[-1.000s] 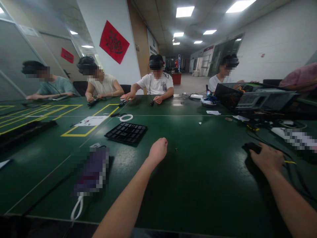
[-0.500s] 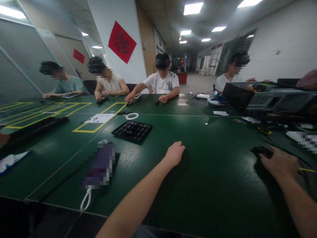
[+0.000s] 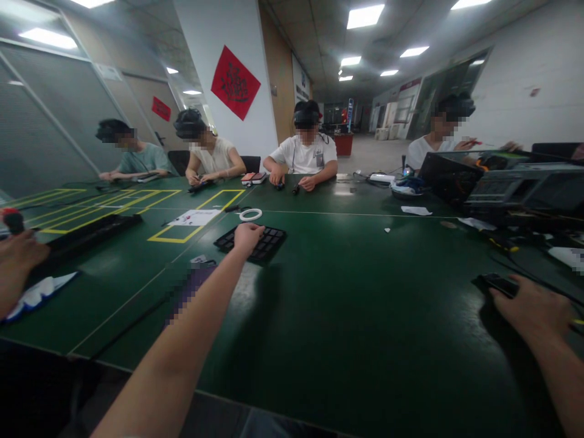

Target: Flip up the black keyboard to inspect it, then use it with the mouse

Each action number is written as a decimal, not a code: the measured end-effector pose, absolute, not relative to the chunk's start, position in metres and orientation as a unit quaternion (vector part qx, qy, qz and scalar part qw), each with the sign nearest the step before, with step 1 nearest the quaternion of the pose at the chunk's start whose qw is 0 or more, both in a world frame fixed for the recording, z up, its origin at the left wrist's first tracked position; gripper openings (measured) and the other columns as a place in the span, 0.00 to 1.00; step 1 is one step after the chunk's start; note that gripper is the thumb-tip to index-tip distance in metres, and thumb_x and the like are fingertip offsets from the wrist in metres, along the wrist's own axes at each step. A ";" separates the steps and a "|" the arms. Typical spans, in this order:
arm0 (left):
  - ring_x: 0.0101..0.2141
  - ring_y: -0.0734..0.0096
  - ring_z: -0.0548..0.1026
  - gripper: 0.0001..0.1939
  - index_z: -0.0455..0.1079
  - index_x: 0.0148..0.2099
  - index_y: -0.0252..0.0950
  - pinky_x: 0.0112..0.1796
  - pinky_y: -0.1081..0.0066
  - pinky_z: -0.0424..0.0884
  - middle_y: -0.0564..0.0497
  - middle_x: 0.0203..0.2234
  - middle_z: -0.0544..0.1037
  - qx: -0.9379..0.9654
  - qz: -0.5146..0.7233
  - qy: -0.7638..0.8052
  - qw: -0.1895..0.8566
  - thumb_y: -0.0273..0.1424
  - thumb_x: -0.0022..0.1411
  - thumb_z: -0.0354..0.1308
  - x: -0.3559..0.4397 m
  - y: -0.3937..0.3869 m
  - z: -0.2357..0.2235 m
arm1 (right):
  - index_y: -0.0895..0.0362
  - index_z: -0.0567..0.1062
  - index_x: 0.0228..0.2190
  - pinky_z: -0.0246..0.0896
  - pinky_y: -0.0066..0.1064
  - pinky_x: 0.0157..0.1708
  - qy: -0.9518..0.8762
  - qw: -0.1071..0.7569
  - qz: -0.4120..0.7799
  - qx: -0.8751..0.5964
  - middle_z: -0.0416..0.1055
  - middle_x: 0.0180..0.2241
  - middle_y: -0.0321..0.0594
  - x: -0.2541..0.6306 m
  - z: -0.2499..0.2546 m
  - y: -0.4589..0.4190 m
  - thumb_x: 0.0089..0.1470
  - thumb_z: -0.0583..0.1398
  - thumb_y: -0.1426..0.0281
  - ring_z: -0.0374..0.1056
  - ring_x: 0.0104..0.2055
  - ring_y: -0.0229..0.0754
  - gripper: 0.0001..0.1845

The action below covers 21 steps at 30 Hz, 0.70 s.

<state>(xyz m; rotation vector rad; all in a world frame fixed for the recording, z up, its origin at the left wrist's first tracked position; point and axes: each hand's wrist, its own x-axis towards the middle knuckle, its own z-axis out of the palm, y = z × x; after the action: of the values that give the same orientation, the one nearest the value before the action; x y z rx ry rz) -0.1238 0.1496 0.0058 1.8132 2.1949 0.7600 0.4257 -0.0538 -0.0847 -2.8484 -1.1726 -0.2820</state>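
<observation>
Where the left hand (image 3: 247, 238) is: curled at the near edge of a black grid tray (image 3: 262, 244), any pinch impossible to tell.
Right hand (image 3: 531, 310): fingers spread over a black handheld object (image 3: 498, 284) on the tabletop (image 3: 347, 340).
Nearby: a white ring (image 3: 250, 214) just beyond the tray, a white sheet (image 3: 194, 217) inside a yellow taped outline (image 3: 173, 241).
Co-worker's hand (image 3: 16, 252): at far left, holding a red-tipped tool (image 3: 13, 219).

Wide passage over the green workbench (image 3: 360, 316) between left hand (image 3: 246, 238) and right hand (image 3: 531, 310). Black grid tray (image 3: 271, 244) under the left palm; electronics casing (image 3: 506, 188) beyond the right.
</observation>
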 end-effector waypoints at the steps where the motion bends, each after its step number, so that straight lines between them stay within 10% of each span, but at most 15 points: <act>1: 0.25 0.71 0.73 0.16 0.73 0.39 0.29 0.25 0.74 0.66 0.46 0.27 0.77 0.596 0.249 0.758 0.093 0.34 0.59 0.49 -0.138 0.154 0.007 | 0.61 0.65 0.49 0.56 0.38 0.43 -0.379 0.030 -0.096 -0.920 0.69 0.41 0.53 0.427 -0.086 -0.053 0.50 0.49 0.56 0.64 0.44 0.55 0.30; 21: 0.42 0.54 0.73 0.17 0.73 0.41 0.27 0.38 0.66 0.67 0.35 0.39 0.75 0.634 0.033 0.770 -0.058 0.31 0.60 0.46 -0.170 0.166 -0.017 | 0.59 0.63 0.51 0.54 0.37 0.46 -0.365 0.024 -0.055 -0.929 0.67 0.45 0.51 0.419 -0.077 -0.051 0.51 0.48 0.57 0.61 0.48 0.54 0.29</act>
<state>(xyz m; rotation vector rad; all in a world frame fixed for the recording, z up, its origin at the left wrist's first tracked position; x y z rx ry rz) -0.1699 0.1661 -0.0167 2.0698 2.5132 0.1080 0.4194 -0.0511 -0.0771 -2.8737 -1.1304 -0.1715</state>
